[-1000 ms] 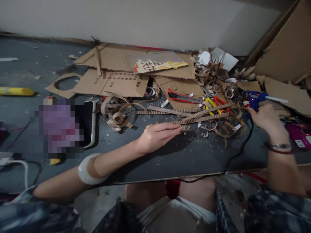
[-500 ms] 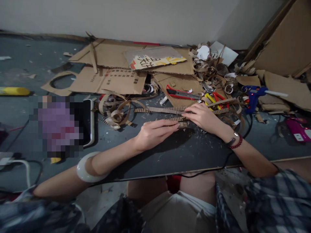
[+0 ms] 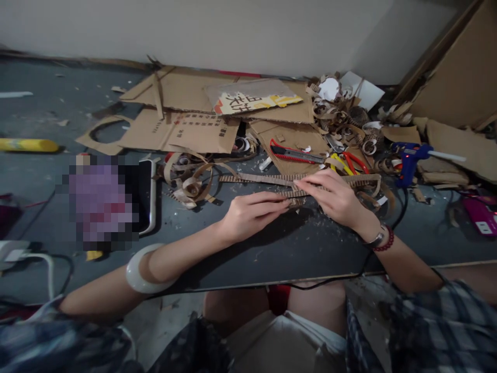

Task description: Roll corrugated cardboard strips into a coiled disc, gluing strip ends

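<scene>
My left hand [image 3: 254,212] is closed, its fingertips pinching the left end of a short corrugated cardboard strip [image 3: 294,195]. My right hand [image 3: 330,194] is closed too, with its fingers at the right part of the same strip; the exact grip is partly hidden. Just behind the fingers lies a longer cardboard strip [image 3: 248,178], running left to right across the table with its ridged edge showing. It passes behind my right hand and comes out on the right side. Curled paper strips [image 3: 191,186] lie to the left of it.
A red utility knife [image 3: 295,153], red-handled pliers [image 3: 356,162] and a blue glue gun [image 3: 409,161] lie behind and right. Cardboard sheets [image 3: 186,132] and curled scraps fill the back. At left are a phone [image 3: 149,197], a blurred purple item [image 3: 99,202] and a yellow tube [image 3: 29,145].
The view has shifted slightly, so things appear a little farther right. My right hand has turned slightly over the strips; my left hand keeps its pinch.
</scene>
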`<state>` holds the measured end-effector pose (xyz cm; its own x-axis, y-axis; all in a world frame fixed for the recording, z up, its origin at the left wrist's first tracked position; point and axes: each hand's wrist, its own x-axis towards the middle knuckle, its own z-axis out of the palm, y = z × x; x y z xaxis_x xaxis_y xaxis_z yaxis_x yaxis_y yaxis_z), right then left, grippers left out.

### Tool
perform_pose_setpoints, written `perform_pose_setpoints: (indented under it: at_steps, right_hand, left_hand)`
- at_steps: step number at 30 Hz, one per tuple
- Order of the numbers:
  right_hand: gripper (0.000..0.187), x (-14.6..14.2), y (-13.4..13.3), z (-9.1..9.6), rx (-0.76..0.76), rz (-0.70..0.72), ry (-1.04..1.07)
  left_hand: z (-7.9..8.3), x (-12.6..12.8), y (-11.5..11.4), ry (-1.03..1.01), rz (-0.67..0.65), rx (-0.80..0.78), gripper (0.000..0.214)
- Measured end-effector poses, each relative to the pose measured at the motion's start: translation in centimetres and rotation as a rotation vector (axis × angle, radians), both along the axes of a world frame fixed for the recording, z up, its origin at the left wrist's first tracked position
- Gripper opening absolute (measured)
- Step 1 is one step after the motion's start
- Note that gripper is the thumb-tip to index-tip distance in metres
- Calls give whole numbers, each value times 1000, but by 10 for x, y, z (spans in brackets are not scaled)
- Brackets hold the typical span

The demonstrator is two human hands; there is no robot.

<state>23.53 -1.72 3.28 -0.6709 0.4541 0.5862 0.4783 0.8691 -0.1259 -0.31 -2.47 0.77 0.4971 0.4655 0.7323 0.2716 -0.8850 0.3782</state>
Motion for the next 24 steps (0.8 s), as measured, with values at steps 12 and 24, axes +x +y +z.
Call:
perform_pose_setpoints:
  at_steps: [12, 24]
  right_hand:
    - [35, 5, -12, 8, 97, 5, -90]
    - [32, 5, -15, 8, 151, -9, -197]
  left_hand:
    - [-1, 0, -1, -13, 23, 2, 11]
    - [-2, -1, 0, -12, 44, -16, 13]
